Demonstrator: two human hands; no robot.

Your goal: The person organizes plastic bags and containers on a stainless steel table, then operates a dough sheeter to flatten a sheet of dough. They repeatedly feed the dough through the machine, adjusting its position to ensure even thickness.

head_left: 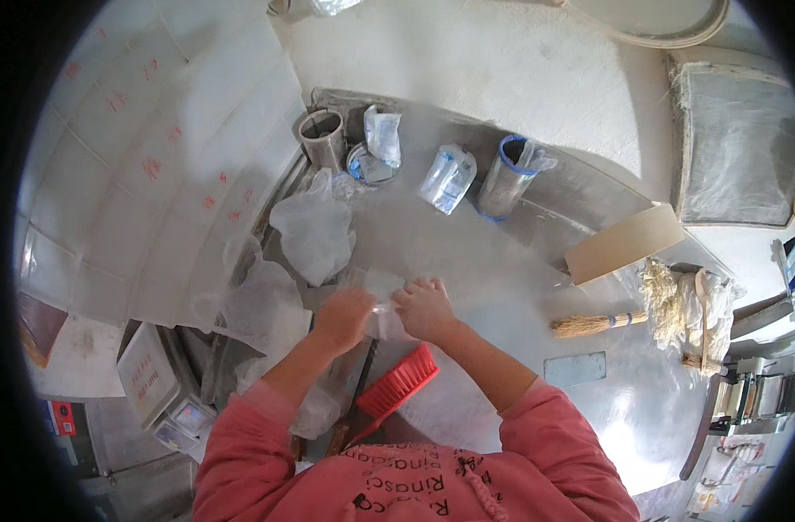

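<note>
Grey and broad, the surface runs out from a tiled wall on the left. Over it the grip is narrow on both sides: the left hand and right hand each pinch a clear bag that sits between them, ahead of the chest (whether anything is inside, I cannot tell). Film that thin could tear or slip if the two hands pulled unevenly, and anything in it could then spill.

Just nearer the body lies a red brush; a dropping forearm could knock it. Beside the left hand and forearm is a crumpled bag, with a white bag farther up; a sleeve brushing past might drag the nearer one along.

Farther out stand a packet and a blue-rimmed canister, where a wide reach could tip either. Off to the right, well apart from the hands, a small broom lies near a tan board.
</note>
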